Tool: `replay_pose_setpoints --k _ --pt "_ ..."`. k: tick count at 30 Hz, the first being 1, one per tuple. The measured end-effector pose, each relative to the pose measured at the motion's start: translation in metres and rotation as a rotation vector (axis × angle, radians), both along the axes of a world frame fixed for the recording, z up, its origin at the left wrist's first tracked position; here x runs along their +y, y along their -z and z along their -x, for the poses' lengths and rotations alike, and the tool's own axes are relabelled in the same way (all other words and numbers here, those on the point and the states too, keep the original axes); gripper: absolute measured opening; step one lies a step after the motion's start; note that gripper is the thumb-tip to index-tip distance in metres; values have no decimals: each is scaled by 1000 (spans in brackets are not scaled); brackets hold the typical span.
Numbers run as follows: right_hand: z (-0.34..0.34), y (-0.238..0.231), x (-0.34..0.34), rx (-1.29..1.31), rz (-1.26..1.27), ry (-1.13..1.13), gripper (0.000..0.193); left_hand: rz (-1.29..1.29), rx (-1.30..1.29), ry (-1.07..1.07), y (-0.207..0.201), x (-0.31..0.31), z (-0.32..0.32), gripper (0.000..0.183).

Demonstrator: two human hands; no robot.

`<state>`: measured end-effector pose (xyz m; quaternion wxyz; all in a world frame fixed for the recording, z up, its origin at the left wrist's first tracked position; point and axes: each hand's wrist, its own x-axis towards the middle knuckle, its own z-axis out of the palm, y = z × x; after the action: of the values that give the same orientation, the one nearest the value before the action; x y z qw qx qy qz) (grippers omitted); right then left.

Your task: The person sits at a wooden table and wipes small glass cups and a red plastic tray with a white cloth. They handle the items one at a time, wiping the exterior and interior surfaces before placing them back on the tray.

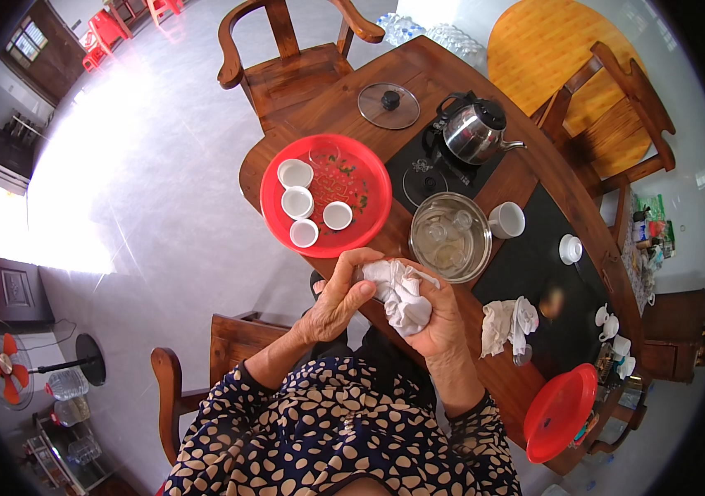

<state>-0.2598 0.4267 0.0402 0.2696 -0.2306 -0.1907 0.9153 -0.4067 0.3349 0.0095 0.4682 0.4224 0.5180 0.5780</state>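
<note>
Both hands meet over the near edge of the tabletop (pixel 443 83). The right hand (pixel 443 318) is closed around a crumpled white cloth (pixel 402 298); the left hand (pixel 340 293) pinches its upper left part with curled fingers. Right: second white cloth (pixel 505 324). Just beyond: glass bowl (pixel 450 237) holding small glass cups. Far left: red tray (pixel 325 195) with four white cups (pixel 297 202). Farthest: steel kettle (pixel 475 130), glass lid (pixel 388 105).

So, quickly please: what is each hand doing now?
Left hand: closed on the white cloth.
Right hand: closed around the same cloth from below.
</note>
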Motion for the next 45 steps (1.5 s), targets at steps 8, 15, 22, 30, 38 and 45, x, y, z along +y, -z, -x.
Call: replay_pose_setpoints --k 8,15,22,30,38,45 --pt "-7 -15 5 -223 -1147 -228 33 -98 -204 -63 14 2 1 47" --pt "7 -22 17 -487 -2238 118 35 156 -476 69 4 5 2 48" --pt "1 -26 6 -684 -2113 -247 38 94 -321 -8 17 8 -4 42" --pt "-12 -17 15 -357 -1447 -270 35 98 -498 25 10 6 -4 39" --pt "-2 -23 6 -619 -1876 -164 33 51 -471 2 12 9 -3 36" --pt "1 -20 7 -634 -1637 245 37 42 -623 -26 5 16 -2 34"
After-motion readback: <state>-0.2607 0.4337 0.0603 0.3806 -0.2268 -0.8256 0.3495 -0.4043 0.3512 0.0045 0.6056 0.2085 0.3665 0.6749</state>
